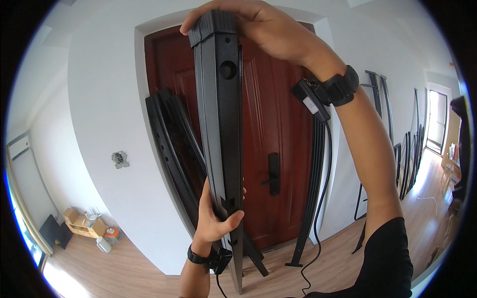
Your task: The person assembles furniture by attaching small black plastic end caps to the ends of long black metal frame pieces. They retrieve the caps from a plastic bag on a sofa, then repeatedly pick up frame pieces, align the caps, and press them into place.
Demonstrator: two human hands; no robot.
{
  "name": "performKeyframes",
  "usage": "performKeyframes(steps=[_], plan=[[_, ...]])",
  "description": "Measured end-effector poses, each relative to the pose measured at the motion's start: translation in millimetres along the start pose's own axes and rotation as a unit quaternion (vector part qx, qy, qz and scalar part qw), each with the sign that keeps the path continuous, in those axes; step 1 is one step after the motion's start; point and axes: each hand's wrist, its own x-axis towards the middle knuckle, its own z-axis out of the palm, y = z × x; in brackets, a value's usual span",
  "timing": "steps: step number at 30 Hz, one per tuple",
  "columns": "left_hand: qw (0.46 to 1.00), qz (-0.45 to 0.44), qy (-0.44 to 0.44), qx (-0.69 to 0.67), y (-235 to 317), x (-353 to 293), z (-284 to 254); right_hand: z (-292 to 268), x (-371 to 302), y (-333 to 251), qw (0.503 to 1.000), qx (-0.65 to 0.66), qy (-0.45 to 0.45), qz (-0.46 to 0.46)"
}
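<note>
Black post (227,124) is gripped partway down by left hand (214,227), at capped top by right hand (261,24); bars (168,146) leaned along both edges of red door (271,119); wood floor (129,270) extended leftward.

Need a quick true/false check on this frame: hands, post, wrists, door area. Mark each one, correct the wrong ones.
1. The right hand is over the ribbed dark cover at the top end of the black post. True.
2. The post lies flat. False: it is held on end, roughly upright.
3. The left hand holds the post lower down. True.
4. Only one wrist wears a band. False: a black band is on the right wrist and another on the left.
5. Other long black pieces lean by the dark red door. True.
6. The door hardware shows left of the post. False: the black door handle shows to its right.
</note>
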Motion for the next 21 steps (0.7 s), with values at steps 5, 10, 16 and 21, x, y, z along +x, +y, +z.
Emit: performKeyframes(steps=[5, 10, 16, 21], plan=[[1.000, 0.002, -0.008, 0.000, 1.0, -0.8, -0.2, -1.4, -2.8, 0.5, 1.000, -0.005, -0.010, 0.001], [1.000, -0.002, -0.010, -0.007, 0.8, -2.3, 0.8, 1.9, -6.0, 3.9, 1.000, 0.021, 0.010, -0.014], [1.000, 0.004, 0.003, -0.017, 2.1, -2.0, 5.2, 4.4, -4.2, 5.1, 0.999, 0.035, 0.026, -0.016], [1.000, 0.009, 0.013, -0.010, 4.7, -3.9, 9.0, 1.3, -5.6, -5.2, 0.998, 0.053, 0.013, 0.029]])
